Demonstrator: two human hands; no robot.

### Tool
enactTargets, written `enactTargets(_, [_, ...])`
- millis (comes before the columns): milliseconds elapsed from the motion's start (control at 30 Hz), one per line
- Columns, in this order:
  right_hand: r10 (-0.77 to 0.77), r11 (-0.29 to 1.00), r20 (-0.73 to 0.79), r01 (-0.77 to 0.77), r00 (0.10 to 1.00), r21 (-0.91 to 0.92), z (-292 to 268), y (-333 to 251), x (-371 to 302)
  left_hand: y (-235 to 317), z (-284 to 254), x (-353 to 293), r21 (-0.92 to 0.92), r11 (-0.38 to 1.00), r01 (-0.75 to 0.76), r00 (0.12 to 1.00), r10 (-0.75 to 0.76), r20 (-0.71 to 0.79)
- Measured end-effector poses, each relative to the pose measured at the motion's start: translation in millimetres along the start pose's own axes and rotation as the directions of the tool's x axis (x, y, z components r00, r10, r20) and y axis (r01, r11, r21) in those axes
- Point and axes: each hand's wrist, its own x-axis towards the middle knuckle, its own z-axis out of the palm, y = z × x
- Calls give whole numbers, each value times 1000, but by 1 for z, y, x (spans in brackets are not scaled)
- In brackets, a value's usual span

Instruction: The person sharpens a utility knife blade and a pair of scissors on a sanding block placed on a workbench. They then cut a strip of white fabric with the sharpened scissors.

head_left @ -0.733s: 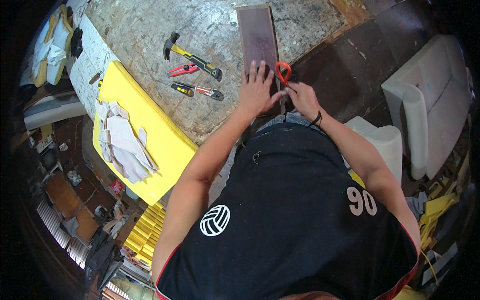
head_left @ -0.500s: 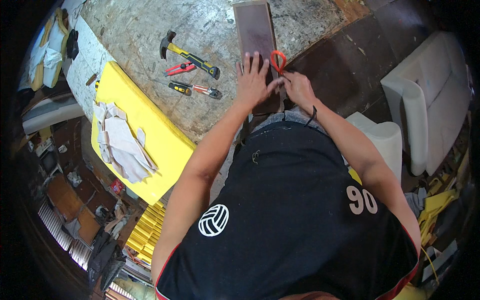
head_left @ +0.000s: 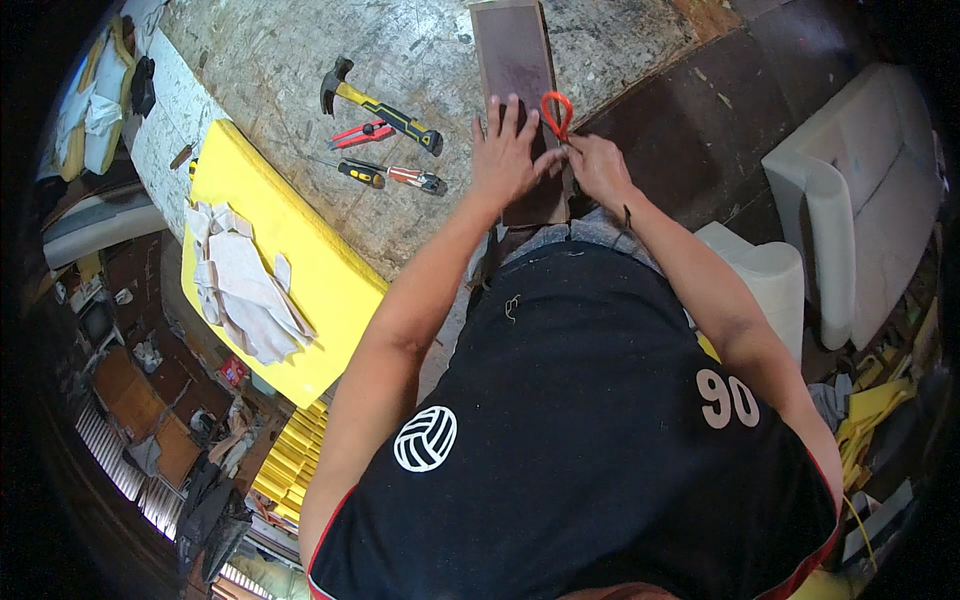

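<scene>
A long, narrow brown board point(head_left: 513, 62) with pale edges lies on the worn worktable, its near end close to my waist. My left hand point(head_left: 508, 160) rests palm down on it, fingers spread, with the thumb reaching toward my right hand. At the board's right edge, my right hand point(head_left: 598, 168) is closed around a tool with an orange-red loop handle point(head_left: 557, 113). The loop sticks out beyond my fingers; the rest of the tool is hidden by the hand, so its exact kind is unclear.
Left of the board lie a claw hammer point(head_left: 385, 112), a red tool point(head_left: 362, 134), a yellow-black screwdriver point(head_left: 360, 174) and a red-and-white-handled tool point(head_left: 415, 179). A yellow foam slab point(head_left: 330, 290) carries grey gloves point(head_left: 245, 285). Pale upholstered seat pieces point(head_left: 850, 215) stand at right.
The right hand and the orange loop have shifted slightly away from my body along the board's edge. My left hand has slid a little the same way, still flat on the board.
</scene>
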Motion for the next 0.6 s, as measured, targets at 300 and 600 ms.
enactTargets(300, [-58, 997, 9, 57, 998, 54, -2, 10, -42, 17, -2, -35, -31, 999, -30, 993, 33, 112])
enactTargets(600, [210, 975, -129, -198, 969, 98, -30, -15, 16, -6, -15, 19, -38, 999, 30, 991, -35, -128])
